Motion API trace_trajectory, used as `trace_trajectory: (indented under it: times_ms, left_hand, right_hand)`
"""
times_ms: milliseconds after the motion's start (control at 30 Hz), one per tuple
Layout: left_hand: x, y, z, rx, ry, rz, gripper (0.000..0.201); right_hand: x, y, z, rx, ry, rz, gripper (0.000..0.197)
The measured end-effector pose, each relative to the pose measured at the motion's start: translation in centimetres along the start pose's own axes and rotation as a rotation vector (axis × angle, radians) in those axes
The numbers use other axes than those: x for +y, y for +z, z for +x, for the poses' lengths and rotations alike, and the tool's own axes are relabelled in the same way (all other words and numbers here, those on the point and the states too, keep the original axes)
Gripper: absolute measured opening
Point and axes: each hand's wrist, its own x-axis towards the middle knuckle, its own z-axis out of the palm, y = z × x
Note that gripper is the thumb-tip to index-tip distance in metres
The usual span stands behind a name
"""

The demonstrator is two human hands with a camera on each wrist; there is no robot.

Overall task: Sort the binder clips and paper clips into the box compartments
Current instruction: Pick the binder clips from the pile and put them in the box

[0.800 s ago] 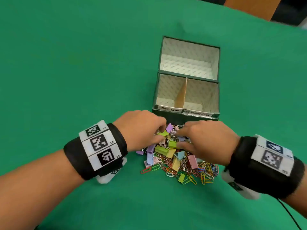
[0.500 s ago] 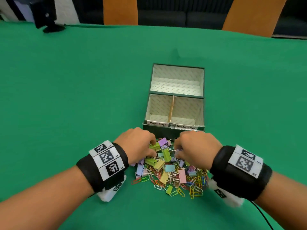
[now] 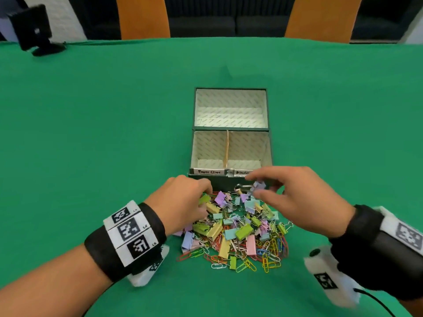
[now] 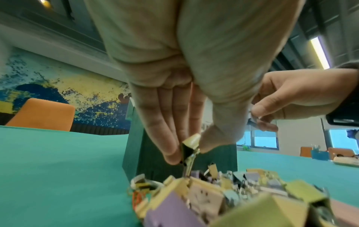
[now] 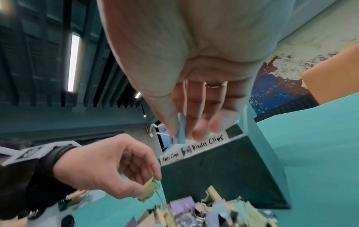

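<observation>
A heap of coloured binder clips and paper clips lies on the green table just in front of the dark green box. Its two front compartments, labelled Paper Clips and Binder Clips, look bare. My left hand reaches into the heap's left edge and pinches a yellow-green binder clip between thumb and fingers. My right hand hovers above the heap at the box's front wall, pinching a pale lilac-blue binder clip, which shows between thumb and forefinger in the right wrist view.
The box's open lid lies flat behind the compartments. Green cloth spreads wide on both sides of the box. Two orange chair backs stand past the far edge, and a black device sits at the far left.
My right hand has risen off the heap with the lilac-blue clip and moved towards the box's front wall. My left hand stays in the heap. The head view has tilted up.
</observation>
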Motion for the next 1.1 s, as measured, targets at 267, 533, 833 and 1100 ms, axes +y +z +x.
trace_trajectory:
  times_ms: [267, 533, 833, 1100]
  left_hand:
    - [-0.3, -2.5, -1.2, 0.179, -0.02, -0.443, 0.029]
    - [1.5, -4.4, 1.0, 0.306, 0.071, -0.668, 0.024]
    - [4.4, -4.7, 5.0, 0.474, 0.08, -0.567, 0.018]
    - [6.1, -4.1, 7.0, 0.369, 0.078, -0.276, 0.024]
  right_hand:
    - [0.8, -0.1, -0.4, 0.068, 0.032, 0.153, 0.016]
    - [1.0, -3.0, 3.7, 0.383, 0.039, 0.114, 0.02]
    - [2.1, -2.6, 3.7, 0.257, 0.13, -0.173, 0.018]
    - [1.9, -2.9, 0.2, 0.247, 0.068, -0.075, 0.012]
